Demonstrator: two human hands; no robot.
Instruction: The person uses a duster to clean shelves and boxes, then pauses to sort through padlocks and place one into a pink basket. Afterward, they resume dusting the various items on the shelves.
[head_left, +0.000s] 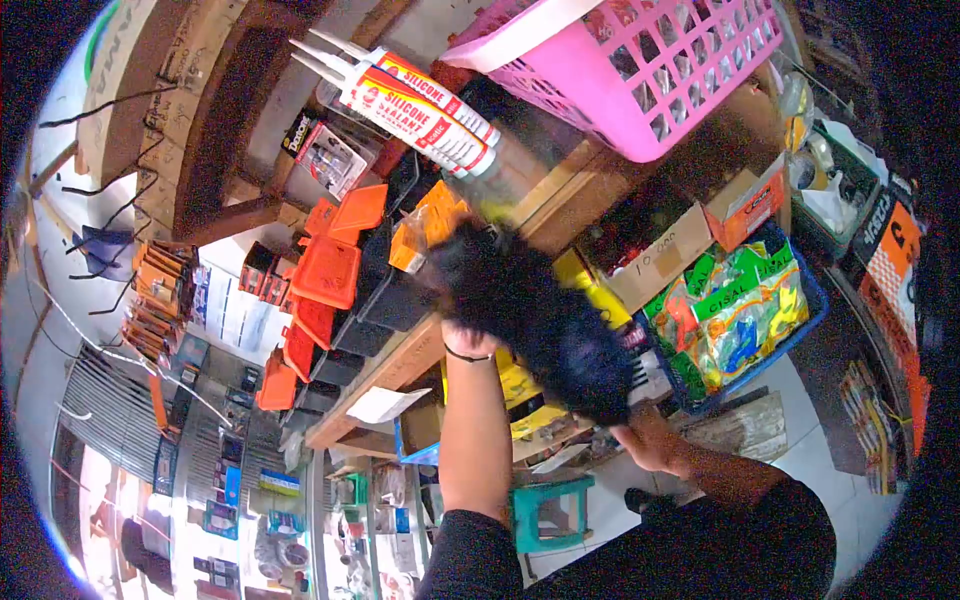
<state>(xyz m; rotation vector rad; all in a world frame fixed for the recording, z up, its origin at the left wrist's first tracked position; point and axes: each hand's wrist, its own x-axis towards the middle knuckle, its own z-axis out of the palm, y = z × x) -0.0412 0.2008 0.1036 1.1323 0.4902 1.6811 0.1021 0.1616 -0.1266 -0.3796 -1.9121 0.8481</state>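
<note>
A dark, soft-looking black bundle (pixel 545 315), smeared by motion, stretches between my two hands in front of the shelf; I cannot make out its exact kind. At its upper left end, my left hand (pixel 468 342), with a dark band at the wrist, is closed on it, fingers mostly hidden behind. My right hand (pixel 648 440) grips the lower right end. Close to the bundle are small orange boxes (pixel 425 228) and a blue tray (pixel 735 390) of packets marked CISAL (pixel 730 305).
Silicone sealant tubes (pixel 410 110) and a pink basket (pixel 640 100) stand on the upper wooden shelf. Orange-lidded bins (pixel 325 270) line the left side. An open cardboard box (pixel 665 255) sits near the blue tray. Below is a green stool (pixel 552 512) on the tiled floor.
</note>
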